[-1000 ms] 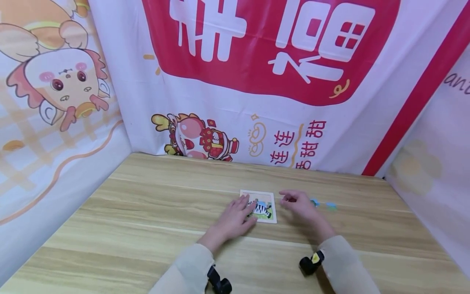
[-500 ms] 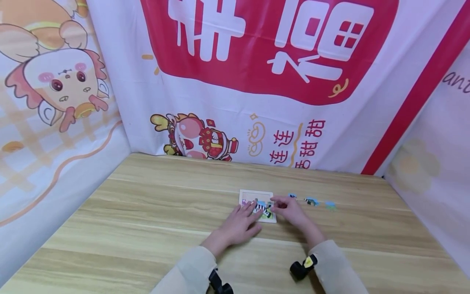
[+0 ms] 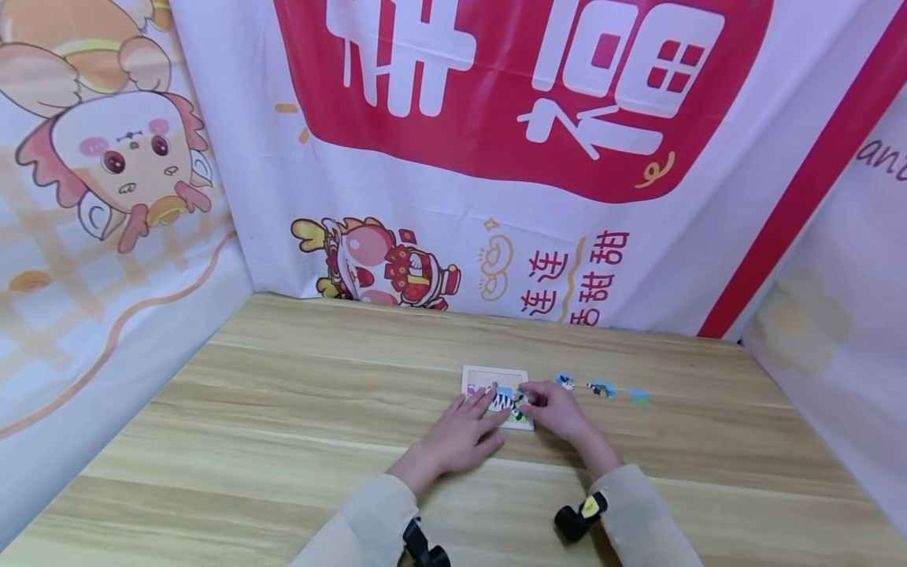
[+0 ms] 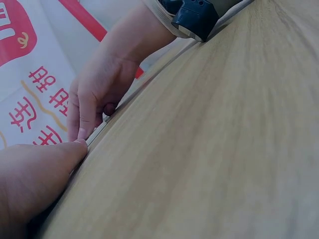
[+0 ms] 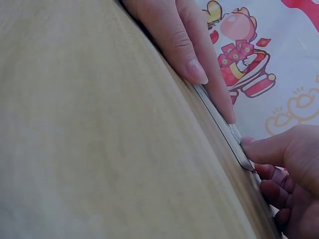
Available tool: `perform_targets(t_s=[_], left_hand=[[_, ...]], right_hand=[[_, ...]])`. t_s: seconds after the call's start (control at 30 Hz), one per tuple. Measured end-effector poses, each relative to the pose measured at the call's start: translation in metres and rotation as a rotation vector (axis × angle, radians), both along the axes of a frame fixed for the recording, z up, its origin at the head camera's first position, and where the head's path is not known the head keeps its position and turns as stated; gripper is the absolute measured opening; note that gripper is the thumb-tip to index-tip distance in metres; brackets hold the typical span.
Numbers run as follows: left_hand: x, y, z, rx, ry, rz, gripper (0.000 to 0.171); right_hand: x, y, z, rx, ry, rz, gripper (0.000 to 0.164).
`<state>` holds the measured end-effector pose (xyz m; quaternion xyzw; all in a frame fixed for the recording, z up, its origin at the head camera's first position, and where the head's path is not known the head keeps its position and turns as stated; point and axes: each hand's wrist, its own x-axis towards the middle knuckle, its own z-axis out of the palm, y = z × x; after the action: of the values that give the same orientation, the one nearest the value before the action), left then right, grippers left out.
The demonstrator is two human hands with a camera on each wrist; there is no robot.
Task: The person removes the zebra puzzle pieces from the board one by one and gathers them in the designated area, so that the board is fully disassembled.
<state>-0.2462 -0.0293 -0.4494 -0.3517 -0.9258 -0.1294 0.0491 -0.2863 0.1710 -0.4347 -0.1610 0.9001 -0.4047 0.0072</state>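
From the head view, we see the left hand [image 3: 462, 435] resting, fingers extended, on the zebra puzzle board [image 3: 505, 379] beneath it on the desk [image 3: 298, 409], with three loose puzzle pieces [image 3: 601, 390] beyond and to the right of the right hand [image 3: 564, 411]. In the left wrist view, the right fingertips meet the board just past the left thumb; we judge a piece is being seated. In the right wrist view, those fingers bend at its corner, pinching or merely pressing, we cannot tell; next, pressing flush seems called for.
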Motion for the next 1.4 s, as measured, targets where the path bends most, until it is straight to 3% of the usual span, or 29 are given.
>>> perform_targets(t_s=[0.27,0.53,0.87,1.4], left_hand=[[0.0008,-0.0009,0.0009,-0.004,-0.001,0.004,0.047],[0.0014,0.0008,0.0038,-0.005,-0.012,0.004,0.048],[0.0018,0.0005,0.0049,0.006,-0.024,0.005,0.047],[0.0017,0.0005,0.0059,0.009,-0.025,-0.001,0.048]], right_hand=[[-0.0011,-0.0048,0.0077,0.025,-0.080,-0.014,0.035],[-0.0039,-0.0071,0.0057,0.005,-0.101,-0.039,0.031],[-0.0024,-0.0102,0.0040,-0.060,-0.092,-0.123,0.027],[-0.0032,-0.0089,0.0025,-0.052,-0.057,-0.120,0.029]])
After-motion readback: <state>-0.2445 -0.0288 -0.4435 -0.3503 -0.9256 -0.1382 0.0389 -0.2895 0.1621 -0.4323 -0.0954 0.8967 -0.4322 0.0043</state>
